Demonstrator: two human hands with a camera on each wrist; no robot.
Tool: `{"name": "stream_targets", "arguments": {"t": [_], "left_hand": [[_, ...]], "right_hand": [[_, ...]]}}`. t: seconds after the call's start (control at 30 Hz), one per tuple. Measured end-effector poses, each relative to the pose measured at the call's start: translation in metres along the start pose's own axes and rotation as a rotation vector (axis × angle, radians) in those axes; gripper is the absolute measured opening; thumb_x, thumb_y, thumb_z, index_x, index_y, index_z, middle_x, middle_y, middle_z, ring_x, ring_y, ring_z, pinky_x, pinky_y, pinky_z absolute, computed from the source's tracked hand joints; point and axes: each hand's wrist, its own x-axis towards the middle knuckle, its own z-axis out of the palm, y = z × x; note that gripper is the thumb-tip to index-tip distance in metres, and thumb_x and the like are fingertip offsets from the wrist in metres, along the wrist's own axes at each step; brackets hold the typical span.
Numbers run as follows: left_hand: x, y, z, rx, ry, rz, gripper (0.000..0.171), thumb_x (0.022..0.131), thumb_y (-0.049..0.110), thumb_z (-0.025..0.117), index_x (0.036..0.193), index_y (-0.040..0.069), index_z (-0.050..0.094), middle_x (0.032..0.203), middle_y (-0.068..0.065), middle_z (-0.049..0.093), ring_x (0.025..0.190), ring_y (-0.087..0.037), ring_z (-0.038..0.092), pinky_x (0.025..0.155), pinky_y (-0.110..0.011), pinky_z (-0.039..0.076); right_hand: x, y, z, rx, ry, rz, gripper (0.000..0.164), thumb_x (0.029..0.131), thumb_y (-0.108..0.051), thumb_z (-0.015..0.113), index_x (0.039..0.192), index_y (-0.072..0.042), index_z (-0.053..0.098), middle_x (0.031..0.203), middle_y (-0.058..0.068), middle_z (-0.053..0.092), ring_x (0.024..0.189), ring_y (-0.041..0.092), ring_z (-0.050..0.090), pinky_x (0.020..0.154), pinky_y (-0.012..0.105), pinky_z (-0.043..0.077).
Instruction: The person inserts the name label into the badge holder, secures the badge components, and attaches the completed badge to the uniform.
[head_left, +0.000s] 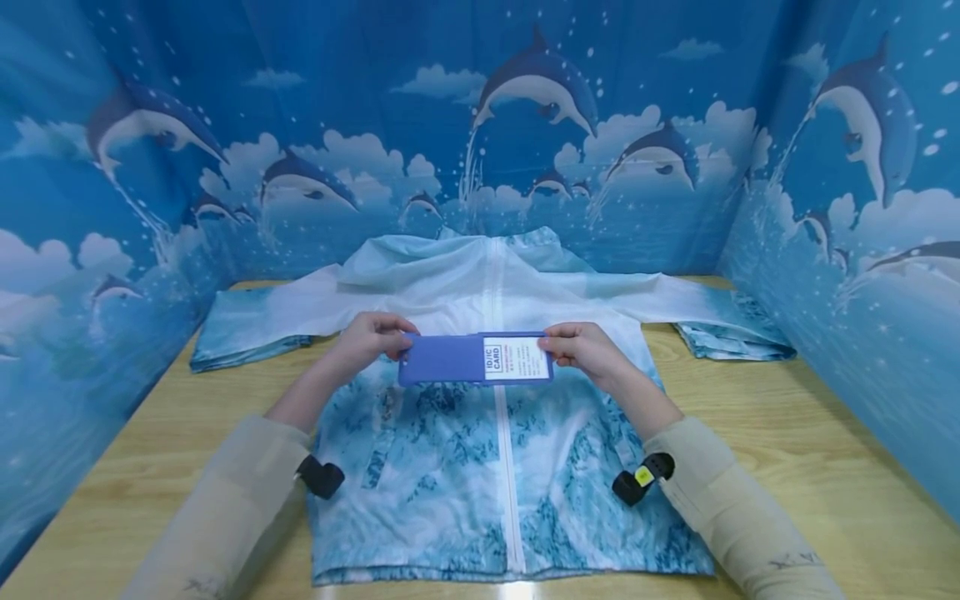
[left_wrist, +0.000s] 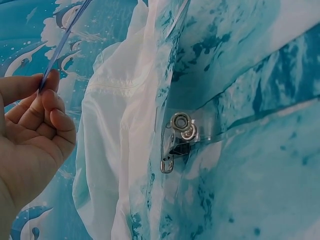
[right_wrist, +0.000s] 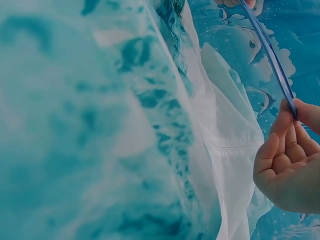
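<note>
Held up over a jacket, a blue-purple ID card holder (head_left: 442, 360) stretches sideways between both hands. A white card printed "ID/IC CARD" (head_left: 516, 358) fills its right part. My left hand (head_left: 378, 335) pinches the left end between thumb and fingers, and my right hand (head_left: 585, 350) pinches the right end. Both wrist views show the holder edge-on as a thin strip. Beneath lies the white and teal zipped jacket (head_left: 442, 467), spread flat with sleeves out. On its fabric sits a metal badge clip with a safety pin (left_wrist: 181, 132) and a clear strap.
A wood-grain table (head_left: 757, 442) carries the jacket. Blue dolphin-print curtains (head_left: 360, 100) close off the back and both sides. The folded sleeve ends (head_left: 251, 329) lie near the table's left and right sides. Dark wrist cameras (head_left: 321, 477) are strapped at both cuffs.
</note>
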Motion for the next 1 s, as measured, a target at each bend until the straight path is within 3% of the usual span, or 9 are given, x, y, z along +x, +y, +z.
{"name": "stream_targets", "arguments": {"t": [1.0], "left_hand": [[0.0024, -0.0015, 0.0058, -0.006, -0.002, 0.002, 0.03, 0.092, 0.014, 0.056, 0.113, -0.007, 0.059, 0.084, -0.006, 0.066, 0.076, -0.018, 0.059, 0.083, -0.055, 0.043]], "right_hand": [[0.0002, -0.0023, 0.0031, -0.012, 0.005, 0.007, 0.034, 0.091, -0.019, 0.06, 0.116, 0.004, 0.058, 0.087, 0.003, 0.064, 0.077, 0.021, 0.053, 0.08, 0.042, 0.042]]}}
